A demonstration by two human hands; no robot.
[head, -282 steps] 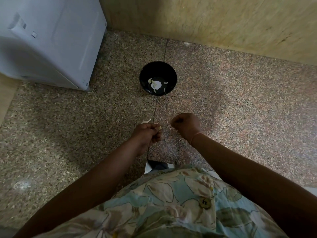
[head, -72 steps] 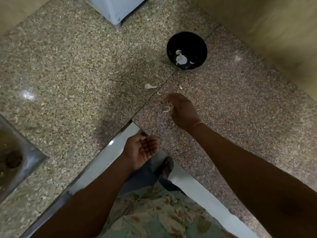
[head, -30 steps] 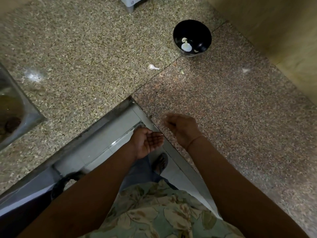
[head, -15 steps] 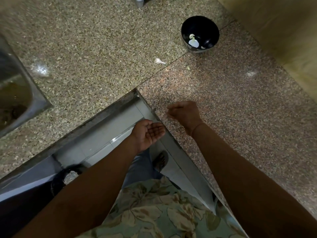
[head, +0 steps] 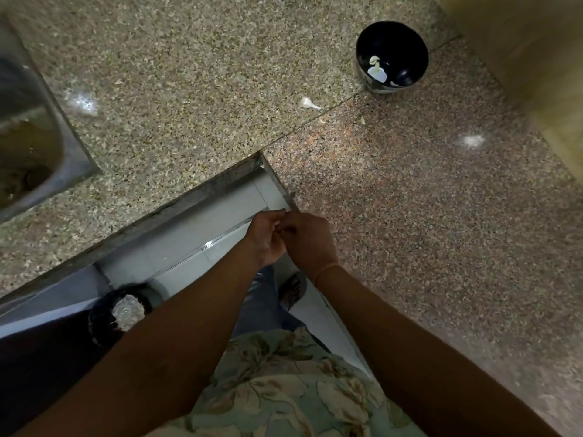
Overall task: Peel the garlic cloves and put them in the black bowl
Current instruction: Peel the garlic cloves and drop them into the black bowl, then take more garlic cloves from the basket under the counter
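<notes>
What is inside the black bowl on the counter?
The black bowl holds a few pale garlic pieces at its bottom. Its near wall covers part of the bottom, so anything there cannot be seen.

Single view only: a wide-angle camera worn on the person's head. It looks steeply down and slightly forward from above the chest. The floral shirt (head: 284, 389) fills the bottom edge, closest to the lens. Both forearms run up from the lower corners to the left hand (head: 266, 239) and right hand (head: 310, 241), which meet just below frame centre at close range. The speckled stone countertop (head: 189, 89) takes up the upper frame, and its inner corner points toward the middle. The pale tiled floor (head: 189, 238) shows below that corner, farther from the camera. The black bowl (head: 392, 55) sits at upper right, well apart from the hands and near the wall (head: 536, 58). The sink (head: 28, 137) is cut off by the left edge.
</notes>
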